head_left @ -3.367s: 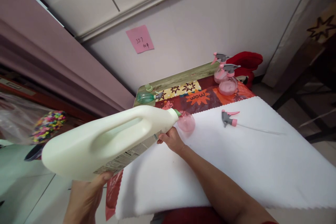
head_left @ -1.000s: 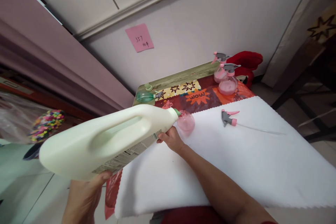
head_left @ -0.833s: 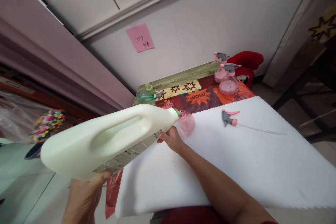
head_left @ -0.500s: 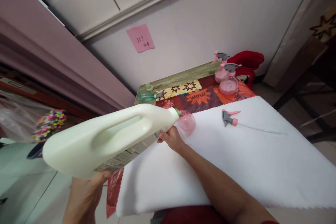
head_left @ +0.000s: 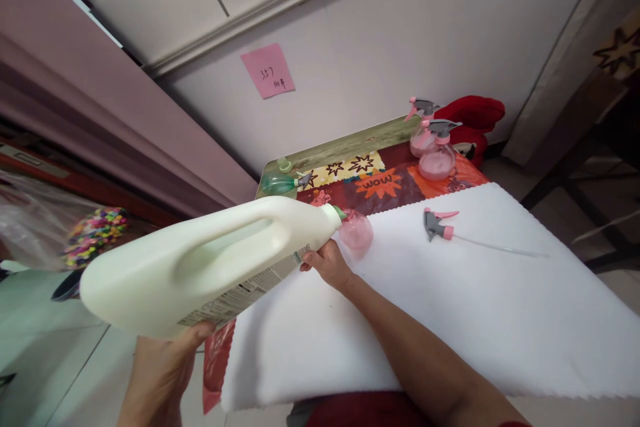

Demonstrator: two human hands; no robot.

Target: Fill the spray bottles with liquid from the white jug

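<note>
A large white plastic jug with a moulded handle lies tipped almost level, its green-rimmed mouth against the opening of a small round pink bottle standing on the white cloth. My left hand supports the jug's base from below. My right hand grips the jug's neck underside next to the pink bottle. A detached pink and grey spray head with its long tube lies on the cloth to the right.
Two pink spray bottles stand at the table's far right by a red object. A green bottle lies at the far left on a patterned cover. A pink note is stuck on the wall.
Almost nothing has changed. The jug stays tipped at the pink bottle, wavering only slightly, and both hands keep their grip.
</note>
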